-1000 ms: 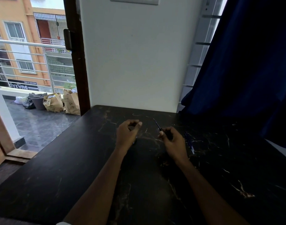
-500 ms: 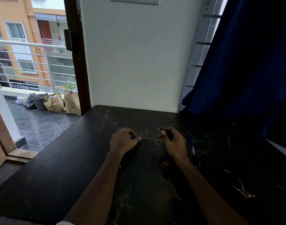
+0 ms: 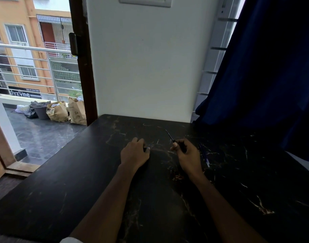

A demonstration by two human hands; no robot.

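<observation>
Black veined table (image 3: 62, 181) against white wall (image 3: 141, 67); blue curtain (image 3: 264, 67) right, balcony (image 3: 41, 134) left. My right hand (image 3: 187, 153) fingers clamp thin dark rod (image 3: 169, 135) above table; left hand (image 3: 134, 153) fingers pinch small dark piece (image 3: 145, 149) on it.

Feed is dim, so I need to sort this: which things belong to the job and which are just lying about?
In the job: thin dark pointed rod, gripped by the right hand; small dark piece, held by the left hand.
Lying about: blue pen on the table beside the right hand, untouched; paper bags and bin on the balcony; blue curtain.
</observation>
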